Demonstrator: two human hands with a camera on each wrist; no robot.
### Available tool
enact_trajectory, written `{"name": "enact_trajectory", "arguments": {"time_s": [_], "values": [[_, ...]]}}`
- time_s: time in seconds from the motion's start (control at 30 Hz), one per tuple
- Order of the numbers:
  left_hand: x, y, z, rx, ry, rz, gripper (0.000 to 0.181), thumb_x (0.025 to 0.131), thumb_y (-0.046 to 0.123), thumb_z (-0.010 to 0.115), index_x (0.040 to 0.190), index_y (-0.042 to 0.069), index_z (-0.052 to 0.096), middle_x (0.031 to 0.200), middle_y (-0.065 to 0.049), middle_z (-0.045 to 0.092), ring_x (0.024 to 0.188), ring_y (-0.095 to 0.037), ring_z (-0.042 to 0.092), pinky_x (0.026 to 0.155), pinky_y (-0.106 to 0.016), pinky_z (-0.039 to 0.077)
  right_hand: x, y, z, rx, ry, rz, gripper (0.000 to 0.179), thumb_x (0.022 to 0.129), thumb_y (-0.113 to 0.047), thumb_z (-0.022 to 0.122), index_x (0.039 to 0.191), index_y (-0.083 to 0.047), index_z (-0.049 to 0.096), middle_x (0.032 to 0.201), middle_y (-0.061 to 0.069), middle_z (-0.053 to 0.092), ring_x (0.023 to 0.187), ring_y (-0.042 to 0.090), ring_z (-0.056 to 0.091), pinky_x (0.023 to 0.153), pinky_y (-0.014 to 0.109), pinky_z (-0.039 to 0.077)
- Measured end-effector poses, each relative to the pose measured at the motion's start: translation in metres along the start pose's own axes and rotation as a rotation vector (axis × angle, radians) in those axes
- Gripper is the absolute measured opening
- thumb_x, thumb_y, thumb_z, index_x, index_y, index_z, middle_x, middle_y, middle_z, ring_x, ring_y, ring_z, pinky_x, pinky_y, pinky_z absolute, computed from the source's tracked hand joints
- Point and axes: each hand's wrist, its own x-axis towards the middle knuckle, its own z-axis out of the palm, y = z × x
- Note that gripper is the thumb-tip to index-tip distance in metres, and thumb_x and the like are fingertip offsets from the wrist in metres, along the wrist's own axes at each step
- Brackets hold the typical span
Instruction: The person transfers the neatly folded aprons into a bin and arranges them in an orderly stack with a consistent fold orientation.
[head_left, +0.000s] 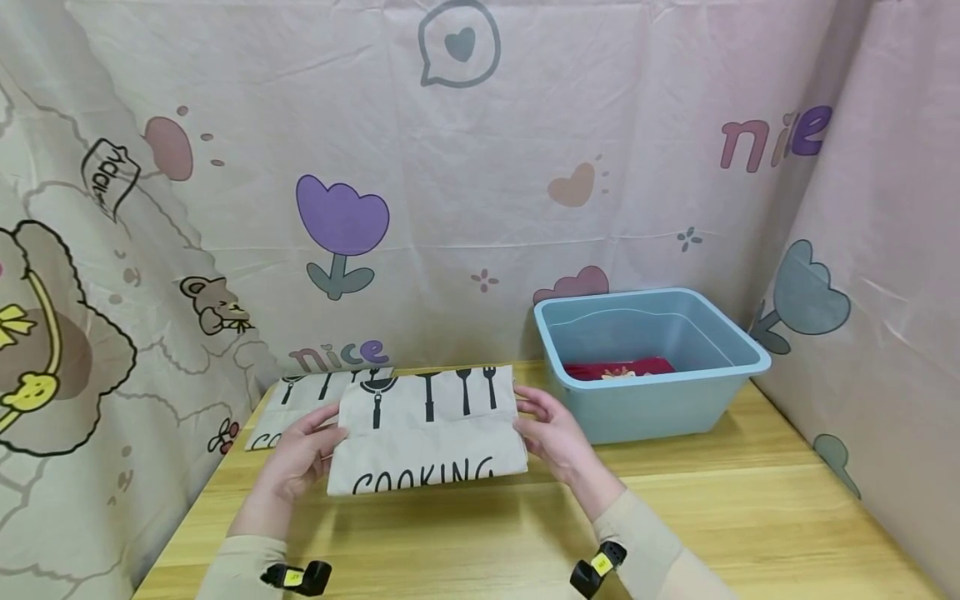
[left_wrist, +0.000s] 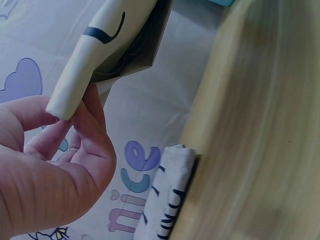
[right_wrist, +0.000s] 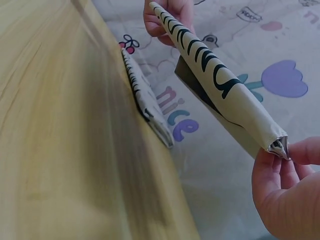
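Note:
Both hands hold up a folded white cloth (head_left: 429, 442) printed with black kitchen utensils and the word COOKING, tilted above the table. My left hand (head_left: 302, 450) pinches its left edge between thumb and fingers. At the opposite edge, my right hand (head_left: 553, 433) grips the cloth the same way. The right wrist view shows the layers of the folded cloth (right_wrist: 225, 90) and a looser layer hanging beneath. Behind the left hand, a second folded cloth (head_left: 296, 404) with a matching print lies on the table, partly hidden by the held one.
A light blue plastic bin (head_left: 645, 412) stands at the back right of the wooden table (head_left: 675, 517). Inside it lies a red folded item (head_left: 652, 367) with a pale print. Patterned curtains (head_left: 465, 167) hang along the back and both sides.

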Motion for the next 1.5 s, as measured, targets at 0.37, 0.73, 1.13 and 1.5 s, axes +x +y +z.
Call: {"name": "enact_trajectory", "arguments": {"time_s": [0.37,0.73,1.13,1.5], "values": [[-0.005,0.027,0.002,0.014,-0.049,0.078,0.04,0.096,-0.005,0.056,0.107,0.031,0.067,0.094,0.001,0.069,0.076,-0.012,0.069,0.066,-0.03,0.058,0.0,-0.027,0.008,0.007,-0.027,-0.046,0.055,0.091,0.012,0.055,0.143,-0.004,0.048,0.124,0.017,0.053,0.099,0.02,0.058,0.076,0.03,0.054],[-0.004,0.048,0.015,0.042,-0.052,0.107,0.036,0.096,-0.002,0.058,0.112,0.029,0.069,0.094,0.0,0.066,0.077,-0.012,0.068,0.067,-0.03,0.058,-0.001,-0.051,0.002,-0.053,-0.027,-0.083,0.055,0.092,0.01,0.056,0.144,-0.006,0.048,0.126,0.015,0.052,0.101,0.019,0.056,0.077,0.024,0.052],[0.0,0.068,0.044,0.067,-0.024,0.135,0.048,0.096,-0.002,0.059,0.142,0.01,0.051,0.098,0.004,0.065,0.08,-0.01,0.067,0.069,-0.027,0.057,-0.007,-0.075,-0.013,-0.065,-0.033,-0.168,0.054,0.094,0.008,0.055,0.146,-0.001,0.043,0.118,0.008,0.052,0.092,0.012,0.057,0.071,0.02,0.051],[0.014,0.078,0.082,0.11,-0.022,0.13,0.055,0.096,-0.003,0.057,0.148,0.001,0.041,0.106,0.001,0.06,0.082,-0.01,0.062,0.069,-0.024,0.054,-0.006,-0.098,-0.04,-0.097,0.019,-0.186,0.056,0.095,0.008,0.055,0.148,-0.001,0.041,0.121,0.01,0.051,0.097,0.015,0.06,0.077,0.026,0.056]]}}
